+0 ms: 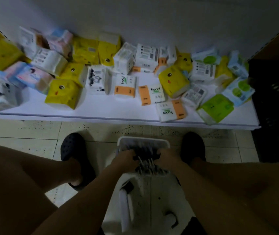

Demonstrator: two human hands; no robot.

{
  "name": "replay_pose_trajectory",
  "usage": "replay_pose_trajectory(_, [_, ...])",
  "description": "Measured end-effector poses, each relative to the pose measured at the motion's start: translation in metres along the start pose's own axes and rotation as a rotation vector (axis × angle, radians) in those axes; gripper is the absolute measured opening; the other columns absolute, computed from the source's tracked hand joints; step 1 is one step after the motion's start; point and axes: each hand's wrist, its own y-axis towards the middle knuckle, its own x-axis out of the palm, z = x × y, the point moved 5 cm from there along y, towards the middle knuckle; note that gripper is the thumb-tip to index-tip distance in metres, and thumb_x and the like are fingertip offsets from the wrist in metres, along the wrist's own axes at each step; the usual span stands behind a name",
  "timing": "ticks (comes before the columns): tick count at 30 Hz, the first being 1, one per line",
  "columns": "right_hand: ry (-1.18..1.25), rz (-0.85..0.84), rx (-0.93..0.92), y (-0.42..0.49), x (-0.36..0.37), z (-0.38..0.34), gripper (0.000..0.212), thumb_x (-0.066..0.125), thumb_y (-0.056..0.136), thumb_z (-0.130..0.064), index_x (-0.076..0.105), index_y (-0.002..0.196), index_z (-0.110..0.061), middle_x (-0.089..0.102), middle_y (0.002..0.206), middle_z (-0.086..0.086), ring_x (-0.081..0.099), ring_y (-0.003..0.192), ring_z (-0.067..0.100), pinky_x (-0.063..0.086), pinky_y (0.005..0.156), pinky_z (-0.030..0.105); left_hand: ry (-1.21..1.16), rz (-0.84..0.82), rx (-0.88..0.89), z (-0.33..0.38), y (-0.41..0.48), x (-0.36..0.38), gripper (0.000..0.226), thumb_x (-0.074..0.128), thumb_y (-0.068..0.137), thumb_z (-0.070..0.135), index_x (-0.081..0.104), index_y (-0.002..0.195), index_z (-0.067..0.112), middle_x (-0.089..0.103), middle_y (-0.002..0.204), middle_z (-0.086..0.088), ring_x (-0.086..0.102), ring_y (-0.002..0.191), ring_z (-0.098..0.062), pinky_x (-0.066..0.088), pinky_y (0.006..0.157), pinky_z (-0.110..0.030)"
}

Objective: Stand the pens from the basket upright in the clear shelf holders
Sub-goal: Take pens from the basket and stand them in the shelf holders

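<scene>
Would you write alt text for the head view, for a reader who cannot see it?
The left hand and right hand grip dark pens in a white basket on the tiled floor, between two dark clogs. Ahead, a low white shelf holds scattered tissue packs.

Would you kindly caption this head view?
Left hand and right hand grip pens in a white basket before a shelf of tissue packs.

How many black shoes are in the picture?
2. The left shoe stands on the floor beside the white basket, the right shoe on its other side; none seems hidden.
</scene>
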Motion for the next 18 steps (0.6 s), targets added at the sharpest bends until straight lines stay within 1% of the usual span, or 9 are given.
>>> replay_pose_trajectory(2, [0.016,-0.004,0.044,0.007,0.013,0.009,0.017,0.06,0.091,-0.023,0.061,0.101,-0.008,0.059,0.092,0.006,0.049,0.071,0.014,0.038,0.057,0.021,-0.059,-0.014,-0.006,-0.002,0.007,0.012,0.028,0.052,0.095,0.026,0.061,0.117,0.011,0.064,0.112,-0.01,0.059,0.096,-0.023,0.047,0.076,-0.028])
replay_pose_trajectory(4, [0.045,-0.026,0.061,0.011,0.025,0.013,0.013,0.059,0.093,-0.021,0.059,0.093,-0.008,0.055,0.084,0.005,0.045,0.065,0.01,0.038,0.056,0.02,-0.119,-0.008,-0.021,-0.005,0.013,0.022,0.026,0.052,0.095,0.023,0.063,0.114,0.01,0.065,0.112,-0.011,0.058,0.094,-0.022,0.048,0.08,-0.03])
replay_pose_trajectory(6, [0.06,-0.053,0.079,0.015,0.033,0.015,0.012,0.056,0.095,-0.018,0.06,0.096,-0.007,0.054,0.083,0.005,0.045,0.066,0.014,0.041,0.063,0.023,-0.137,-0.006,-0.036,-0.009,0.02,0.029,0.026,0.052,0.095,0.024,0.061,0.116,0.012,0.064,0.113,-0.011,0.059,0.099,-0.023,0.052,0.087,-0.035])
replay_pose_trajectory(9, [0.054,-0.057,0.113,0.018,0.043,0.018,0.027,0.058,0.092,-0.021,0.062,0.113,-0.005,0.062,0.106,0.014,0.047,0.086,0.02,0.042,0.079,0.032,-0.065,-0.056,-0.038,-0.011,0.03,0.042,0.039,0.052,0.095,0.03,0.053,0.131,0.016,0.057,0.127,-0.01,0.054,0.115,-0.027,0.048,0.095,-0.037])
replay_pose_trajectory(11, [0.029,-0.125,0.127,0.019,0.056,0.019,0.028,0.054,0.096,-0.021,0.063,0.116,-0.004,0.061,0.104,0.013,0.052,0.097,0.02,0.042,0.086,0.033,0.025,-0.109,-0.011,-0.008,0.035,0.055,0.047,0.049,0.097,0.035,0.045,0.141,0.021,0.047,0.14,-0.012,0.044,0.126,-0.031,0.042,0.102,-0.037])
replay_pose_trajectory(12, [0.023,-0.164,0.134,0.018,0.062,0.019,0.028,0.051,0.098,-0.021,0.063,0.117,-0.004,0.061,0.104,0.012,0.054,0.107,0.022,0.042,0.094,0.032,0.069,-0.127,0.001,-0.006,0.035,0.062,0.048,0.048,0.097,0.037,0.042,0.143,0.024,0.041,0.145,-0.012,0.038,0.13,-0.033,0.038,0.106,-0.039])
replay_pose_trajectory(13, [0.017,-0.185,0.141,0.017,0.066,0.019,0.029,0.049,0.099,-0.021,0.064,0.118,-0.005,0.061,0.11,0.011,0.053,0.115,0.025,0.041,0.099,0.032,0.11,-0.137,0.008,-0.005,0.036,0.067,0.048,0.047,0.097,0.039,0.041,0.144,0.027,0.037,0.147,-0.012,0.033,0.132,-0.035,0.035,0.108,-0.04])
replay_pose_trajectory(15, [0.004,-0.154,0.133,0.015,0.068,0.019,0.028,0.053,0.097,-0.022,0.066,0.115,-0.007,0.063,0.119,0.01,0.055,0.114,0.025,0.044,0.097,0.03,0.161,-0.134,-0.013,-0.007,0.039,0.074,0.047,0.045,0.097,0.043,0.042,0.142,0.031,0.036,0.147,-0.011,0.029,0.132,-0.038,0.034,0.108,-0.042])
replay_pose_trajectory(18, [0.027,-0.11,0.081,0.013,0.072,0.018,0.027,0.054,0.096,-0.02,0.067,0.112,-0.003,0.066,0.114,0.013,0.06,0.104,0.024,0.047,0.083,0.028,0.177,-0.15,-0.069,-0.015,0.043,0.073,0.049,0.04,0.096,0.046,0.041,0.142,0.03,0.038,0.146,-0.012,0.031,0.131,-0.039,0.033,0.109,-0.045])
